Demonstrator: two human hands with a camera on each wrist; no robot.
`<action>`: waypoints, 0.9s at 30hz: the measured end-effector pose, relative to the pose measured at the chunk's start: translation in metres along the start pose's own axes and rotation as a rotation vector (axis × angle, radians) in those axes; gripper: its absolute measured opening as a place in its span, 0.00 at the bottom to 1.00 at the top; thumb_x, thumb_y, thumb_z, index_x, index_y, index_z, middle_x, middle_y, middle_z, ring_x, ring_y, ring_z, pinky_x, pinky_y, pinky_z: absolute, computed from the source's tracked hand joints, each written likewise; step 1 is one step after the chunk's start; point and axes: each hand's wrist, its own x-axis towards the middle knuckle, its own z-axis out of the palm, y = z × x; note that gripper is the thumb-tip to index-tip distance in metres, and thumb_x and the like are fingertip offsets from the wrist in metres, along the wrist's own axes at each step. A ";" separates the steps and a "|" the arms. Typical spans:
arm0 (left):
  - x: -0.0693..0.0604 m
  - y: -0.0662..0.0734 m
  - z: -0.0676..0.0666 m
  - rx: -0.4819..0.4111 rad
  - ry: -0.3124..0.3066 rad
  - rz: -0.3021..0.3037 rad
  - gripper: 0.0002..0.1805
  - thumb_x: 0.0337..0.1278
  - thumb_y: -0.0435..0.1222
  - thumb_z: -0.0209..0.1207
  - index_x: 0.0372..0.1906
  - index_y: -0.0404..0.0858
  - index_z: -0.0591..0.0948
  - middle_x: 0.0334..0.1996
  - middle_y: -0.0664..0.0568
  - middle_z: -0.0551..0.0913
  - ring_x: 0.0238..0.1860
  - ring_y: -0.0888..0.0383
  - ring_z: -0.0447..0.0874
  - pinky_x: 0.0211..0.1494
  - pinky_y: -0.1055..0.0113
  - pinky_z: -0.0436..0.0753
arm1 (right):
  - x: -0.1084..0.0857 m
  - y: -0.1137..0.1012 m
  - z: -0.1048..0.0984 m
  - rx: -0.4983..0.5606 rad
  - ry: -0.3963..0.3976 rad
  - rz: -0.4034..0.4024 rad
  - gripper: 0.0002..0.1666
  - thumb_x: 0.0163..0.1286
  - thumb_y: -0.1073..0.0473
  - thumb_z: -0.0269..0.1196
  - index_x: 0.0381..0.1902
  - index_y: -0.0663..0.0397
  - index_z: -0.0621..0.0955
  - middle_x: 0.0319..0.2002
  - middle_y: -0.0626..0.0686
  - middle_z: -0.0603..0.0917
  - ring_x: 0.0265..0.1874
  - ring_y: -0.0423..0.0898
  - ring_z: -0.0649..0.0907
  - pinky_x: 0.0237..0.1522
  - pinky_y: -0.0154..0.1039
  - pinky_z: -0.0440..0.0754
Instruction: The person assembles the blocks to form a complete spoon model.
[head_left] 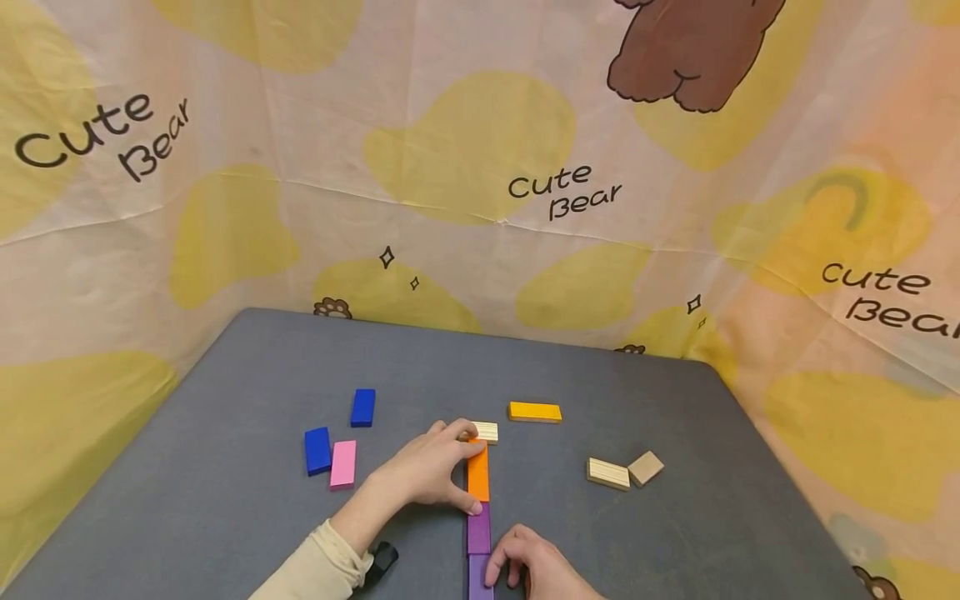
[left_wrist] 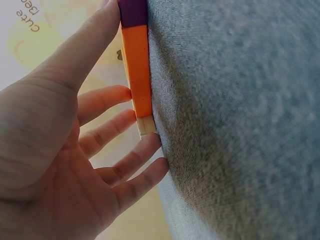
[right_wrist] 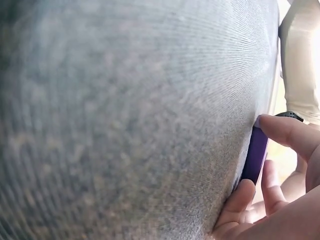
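An orange block [head_left: 477, 479] lies end to end with two purple blocks [head_left: 478, 529] in a line running toward me. My left hand [head_left: 429, 465] spans the orange block, thumb at its purple end, other fingers near a pale wooden block [head_left: 486, 432] at the far end. The left wrist view shows long, spread fingers [left_wrist: 112, 105] touching along the side of the orange block [left_wrist: 137, 72]. My right hand [head_left: 536, 567] has bent fingers at the nearest purple block; in the right wrist view, thumb and finger hold along this purple block [right_wrist: 255, 155].
Two blue blocks [head_left: 363, 408] and a pink block [head_left: 343, 465] lie left on the grey table [head_left: 285, 358]. A yellow block [head_left: 535, 412] lies beyond the line. Two pale wooden blocks [head_left: 608, 473] sit at the right. Patterned cloth [head_left: 450, 125] hangs behind.
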 end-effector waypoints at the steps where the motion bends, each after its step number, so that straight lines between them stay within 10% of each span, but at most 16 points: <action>1: 0.000 0.000 0.000 0.002 0.003 0.002 0.48 0.37 0.62 0.73 0.67 0.45 0.76 0.63 0.52 0.69 0.53 0.52 0.67 0.54 0.56 0.76 | 0.000 -0.001 -0.001 -0.003 -0.002 -0.006 0.14 0.53 0.47 0.77 0.36 0.36 0.84 0.38 0.45 0.76 0.33 0.43 0.76 0.30 0.35 0.75; 20: 0.001 -0.001 -0.001 0.009 0.007 0.026 0.47 0.39 0.62 0.72 0.67 0.44 0.76 0.63 0.52 0.69 0.53 0.51 0.68 0.53 0.56 0.76 | 0.000 -0.005 -0.001 0.007 0.000 -0.028 0.17 0.53 0.49 0.77 0.39 0.36 0.83 0.38 0.43 0.77 0.32 0.41 0.77 0.29 0.33 0.76; 27: 0.001 -0.002 -0.001 0.004 -0.002 0.016 0.47 0.39 0.62 0.72 0.67 0.45 0.76 0.64 0.52 0.69 0.54 0.52 0.67 0.54 0.56 0.76 | -0.009 -0.040 -0.001 0.007 0.010 -0.010 0.15 0.55 0.56 0.77 0.38 0.45 0.83 0.36 0.45 0.75 0.31 0.42 0.76 0.31 0.33 0.75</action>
